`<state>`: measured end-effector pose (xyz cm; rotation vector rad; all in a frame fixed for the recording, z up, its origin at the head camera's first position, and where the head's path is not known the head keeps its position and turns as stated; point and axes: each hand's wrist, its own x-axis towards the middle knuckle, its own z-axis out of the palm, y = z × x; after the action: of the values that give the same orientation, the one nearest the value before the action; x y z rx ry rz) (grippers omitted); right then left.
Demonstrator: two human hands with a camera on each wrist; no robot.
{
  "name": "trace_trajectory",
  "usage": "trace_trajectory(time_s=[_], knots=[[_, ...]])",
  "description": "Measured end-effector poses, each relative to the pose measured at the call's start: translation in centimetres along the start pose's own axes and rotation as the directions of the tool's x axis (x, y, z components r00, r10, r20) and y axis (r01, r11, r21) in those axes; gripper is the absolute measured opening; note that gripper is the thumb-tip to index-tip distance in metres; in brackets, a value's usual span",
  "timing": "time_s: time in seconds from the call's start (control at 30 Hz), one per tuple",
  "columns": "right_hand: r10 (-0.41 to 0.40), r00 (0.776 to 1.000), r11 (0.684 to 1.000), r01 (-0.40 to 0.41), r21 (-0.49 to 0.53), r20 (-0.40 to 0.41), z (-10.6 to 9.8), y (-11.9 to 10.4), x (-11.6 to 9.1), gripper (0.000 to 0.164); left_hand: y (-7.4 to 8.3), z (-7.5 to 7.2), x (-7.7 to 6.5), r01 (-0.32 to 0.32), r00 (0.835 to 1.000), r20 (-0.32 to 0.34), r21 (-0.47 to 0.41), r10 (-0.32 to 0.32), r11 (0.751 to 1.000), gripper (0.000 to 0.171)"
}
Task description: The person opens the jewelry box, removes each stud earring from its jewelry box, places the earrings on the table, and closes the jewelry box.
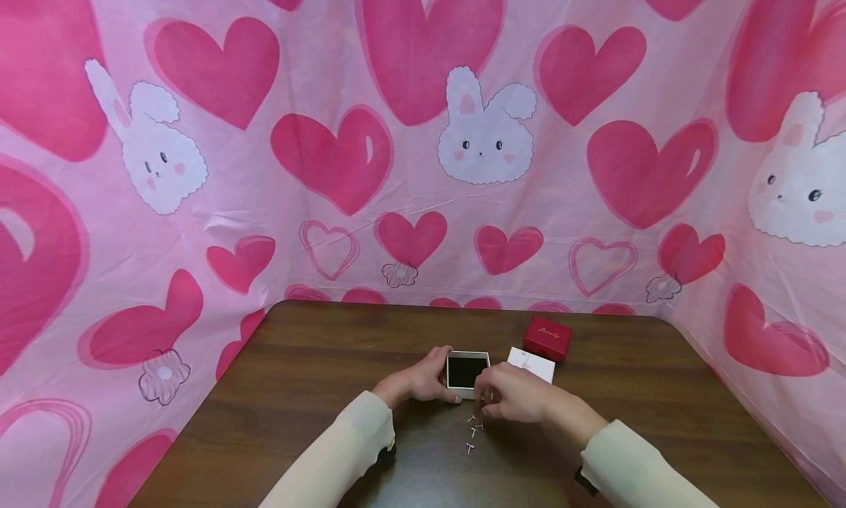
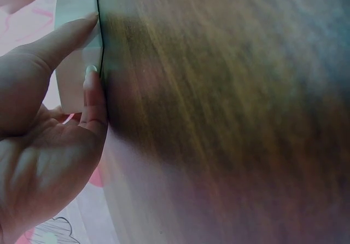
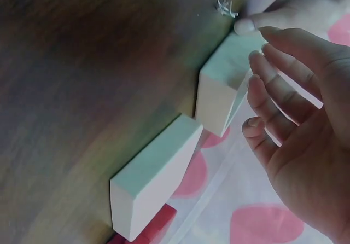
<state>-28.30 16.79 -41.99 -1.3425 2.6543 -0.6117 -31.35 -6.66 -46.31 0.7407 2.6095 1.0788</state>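
A small square white box (image 1: 452, 394) with a dark inside stands uncovered on the wooden table. My left hand (image 1: 428, 376) holds it by its left side, thumb on the near wall, as the left wrist view (image 2: 49, 112) also shows. Over the box's near right corner is my right hand (image 1: 512, 392). Its fingers are bent and its thumb tip is close to the index fingertip (image 3: 266, 48); whether something tiny is between them is not visible. Several tiny pale T-shaped pieces (image 1: 474, 432) lie on the table in front of the box.
Right of the uncovered box, partly behind my right hand, lies a white box or lid (image 1: 534, 364) with pink print. A red box (image 1: 548, 338) with gold lettering stands just behind that. Pink heart-patterned cloth (image 1: 423, 163) hangs around the brown table (image 1: 317, 346).
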Motion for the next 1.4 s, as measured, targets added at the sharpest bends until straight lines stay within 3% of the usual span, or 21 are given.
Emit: trace_trajectory(time_s=[0.23,0.5,0.63,0.8,1.13,1.4], knots=[[0.018,0.997,0.994,-0.026,-0.103,-0.072,-0.6,0.9,-0.2,0.017,-0.1,-0.2,0.0,0.029,0.999,0.036,-0.013,-0.029,0.999,0.085],[0.034,0.995,0.991,-0.046,-0.124,-0.095,-0.4,2.2,-0.9,0.023,-0.3,0.1,-0.1,-0.018,1.000,0.013,-0.024,0.018,1.000,0.083],[0.104,0.991,0.987,-0.114,-0.116,-0.086,-0.7,2.7,-1.4,0.025,-0.2,0.1,-0.1,0.007,1.000,0.021,-0.035,-0.006,0.999,0.085],[0.227,0.970,0.969,-0.234,-0.084,-0.091,-1.2,3.3,-1.8,0.034,-0.3,0.0,0.0,0.023,0.999,0.030,-0.031,-0.022,0.999,0.086],[0.174,0.965,0.960,-0.211,-0.185,-0.196,-1.3,4.8,-2.4,0.047,-0.5,0.0,0.0,0.023,1.000,0.021,-0.047,-0.022,0.999,0.086],[0.258,0.947,0.934,-0.296,-0.202,-0.191,-1.3,5.6,-2.8,0.059,-0.1,-0.1,-0.2,0.040,0.999,0.018,-0.048,-0.039,0.998,0.086]])
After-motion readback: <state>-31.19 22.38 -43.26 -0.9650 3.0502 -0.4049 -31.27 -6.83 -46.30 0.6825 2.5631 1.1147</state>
